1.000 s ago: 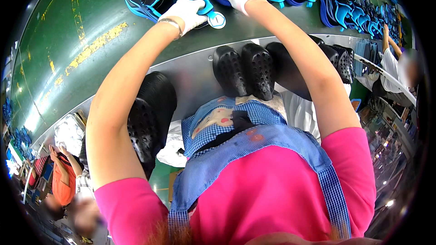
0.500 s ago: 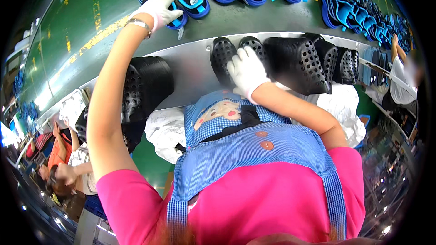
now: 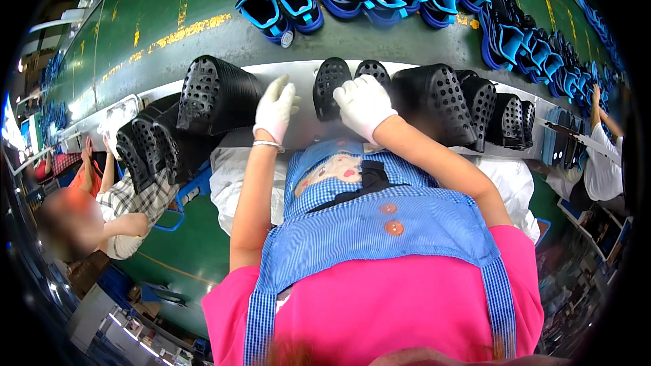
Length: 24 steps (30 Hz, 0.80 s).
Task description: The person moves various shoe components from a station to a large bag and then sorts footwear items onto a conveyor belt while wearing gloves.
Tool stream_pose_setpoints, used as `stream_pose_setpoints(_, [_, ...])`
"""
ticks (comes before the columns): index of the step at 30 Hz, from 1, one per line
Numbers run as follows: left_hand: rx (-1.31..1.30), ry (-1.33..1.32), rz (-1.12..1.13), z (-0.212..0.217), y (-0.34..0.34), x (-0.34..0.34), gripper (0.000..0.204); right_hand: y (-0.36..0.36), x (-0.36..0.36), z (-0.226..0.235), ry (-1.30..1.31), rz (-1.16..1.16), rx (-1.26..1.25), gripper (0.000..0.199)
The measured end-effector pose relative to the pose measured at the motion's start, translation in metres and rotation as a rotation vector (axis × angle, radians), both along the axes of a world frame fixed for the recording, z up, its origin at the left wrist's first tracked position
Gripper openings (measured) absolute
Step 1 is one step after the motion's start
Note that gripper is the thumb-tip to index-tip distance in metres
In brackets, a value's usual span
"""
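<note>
Black perforated clogs (image 3: pixel 346 85) under right hand (image 3: pixel 364 103)

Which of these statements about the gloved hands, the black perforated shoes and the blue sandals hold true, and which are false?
1. Both hands wear white gloves: left hand, right hand. True.
2. The right hand rests on a black perforated shoe. True.
3. The left hand holds a blue sandal. False: the sandals lie apart on the green belt.
4. The stacked black shoes are red. False: black.

White gloves (image 3: pixel 274 112), pink short sleeves, blue checked apron, wrist bangle (image 3: pixel 268 144)
</note>
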<state>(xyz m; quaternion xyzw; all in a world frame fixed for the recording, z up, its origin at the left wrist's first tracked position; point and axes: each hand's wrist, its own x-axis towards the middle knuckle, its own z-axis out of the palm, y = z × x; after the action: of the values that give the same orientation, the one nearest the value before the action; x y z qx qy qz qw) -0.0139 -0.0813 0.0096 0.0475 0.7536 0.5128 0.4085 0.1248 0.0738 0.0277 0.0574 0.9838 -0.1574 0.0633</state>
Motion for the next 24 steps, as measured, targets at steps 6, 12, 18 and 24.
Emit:
stream_pose_setpoints(6, [-0.181,0.183,-0.368,-0.072,-0.002,0.031,0.051,-0.019,0.000,-0.020,0.031,-0.039,0.127,0.037])
stream_pose_setpoints(12, [-0.158,0.137,-0.289,-0.066,-0.005,0.048,0.051,-0.019,-0.009,-0.025,-0.098,0.023,0.147,0.040])
stream_pose_setpoints(18, [-0.080,0.025,-0.209,-0.052,-0.009,0.044,0.052,-0.006,-0.010,-0.005,-0.085,0.065,0.017,0.034])
stream_pose_setpoints(24, [0.060,-0.173,0.102,-0.029,-0.001,0.038,0.064,0.003,0.005,0.036,0.263,0.001,-0.099,0.034])
